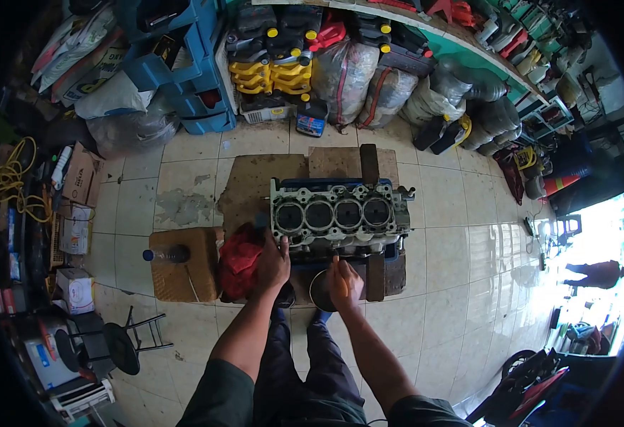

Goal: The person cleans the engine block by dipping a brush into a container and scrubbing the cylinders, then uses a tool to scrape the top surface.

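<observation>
An engine block (334, 213) with a row of cylinder bores lies face up on wooden supports in front of me. My left hand (275, 265) grips its near left corner, thumb and fingers against the metal. Beside that hand is a bunched red cloth (239, 262). My right hand (346, 286) is closed around a tool with an orange handle (338, 270), held upright at the block's near side; its working end is hidden or too small to make out. Just left of the right hand sits a round dark container (320, 290), partly covered by the hand.
A brown box (176, 274) at left carries a plastic bottle (169, 254) and a thin rod. Cardboard (262, 171) lies under the block. Oil jugs (269, 75), sacks (347, 78) and blue bins (191, 85) line the far wall. A stool (123, 349) stands lower left; another person (600, 274) is far right.
</observation>
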The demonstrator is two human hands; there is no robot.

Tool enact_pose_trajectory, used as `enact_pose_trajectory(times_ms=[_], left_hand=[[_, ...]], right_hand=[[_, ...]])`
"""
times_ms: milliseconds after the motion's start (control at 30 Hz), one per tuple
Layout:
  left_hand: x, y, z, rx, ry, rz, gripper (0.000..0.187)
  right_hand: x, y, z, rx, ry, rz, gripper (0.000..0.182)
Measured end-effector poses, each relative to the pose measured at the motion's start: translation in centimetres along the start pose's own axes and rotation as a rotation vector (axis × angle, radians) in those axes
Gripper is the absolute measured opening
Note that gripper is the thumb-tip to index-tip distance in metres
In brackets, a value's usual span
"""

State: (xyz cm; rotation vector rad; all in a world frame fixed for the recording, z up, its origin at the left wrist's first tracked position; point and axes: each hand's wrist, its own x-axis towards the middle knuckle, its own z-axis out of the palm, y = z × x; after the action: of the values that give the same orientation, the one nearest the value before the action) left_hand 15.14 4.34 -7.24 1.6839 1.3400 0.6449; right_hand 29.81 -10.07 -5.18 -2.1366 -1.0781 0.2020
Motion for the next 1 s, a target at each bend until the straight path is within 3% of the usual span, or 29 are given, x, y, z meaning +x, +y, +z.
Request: enact_pose_trajectory(times_ms=[67,200,267,300,400,467,500,567,700,767,867,933,1000], left_hand=[[-0.4,2.0,-1.0,0.151,-0.067,-0.126,0.067],[-0.3,1.4,-1.4,0.208,-0.095,-0.125,0.067],[-0.1,0.5,-0.8,0.217,-0.092,-0.096,0.072],[-0.4,0.6,-0.6,0.211,-0.093,-0.1,0.072],[0.1,1.6,-1.7,0.296,-0.086,-0.088,0.083],[0.1,2.5,-2.2,0.296,-0.207,-0.109,0.096],[0.0,2.3,-2.1,0.345,-0.172,-0.052,0.104],[0.1,1.4,-1.9,0.301,-0.19,-0.039,0.107],[0.1,0.2,-1.4,0.379,-0.166,0.004,0.11],[0.0,-0.3,-1.3,0.331,-0.181,0.016,0.11],[0.7,0.5,-1.5,0.298,-0.171,0.032,0.111],[-0.3,0.0,-1.4,0.317,-0.182,0.0,0.111],[0.1,-0.3,-1.2,0.35,-0.124,0.095,0.111]], right_hand=[[0.3,1.1,-1.3,-0.022,-0.058,-0.103,0.018],[-0.6,0.3,0.4,0.027,0.021,0.0,0.016],[0.8,1.1,-1.9,-0.044,-0.133,-0.103,0.014],[0.5,0.8,-1.5,-0.063,-0.088,-0.113,0.014],[-0.2,-1.3,0.3,0.084,0.062,0.003,0.015],[0.2,-0.8,-0.4,0.033,0.021,-0.006,0.016],[0.8,-0.7,-1.0,0.01,0.009,0.035,0.017],[1.4,-0.8,-1.4,-0.001,-0.011,0.103,0.023],[0.5,0.4,0.3,0.033,0.021,-0.038,0.027],[0.2,0.9,-1.2,-0.046,-0.163,0.02,0.03],[0.0,1.2,-1.0,0.052,0.036,-0.048,0.033],[-0.2,0.6,-0.9,0.095,0.077,0.009,0.036],[-0.2,-0.2,-0.8,0.21,0.137,0.087,0.035]])
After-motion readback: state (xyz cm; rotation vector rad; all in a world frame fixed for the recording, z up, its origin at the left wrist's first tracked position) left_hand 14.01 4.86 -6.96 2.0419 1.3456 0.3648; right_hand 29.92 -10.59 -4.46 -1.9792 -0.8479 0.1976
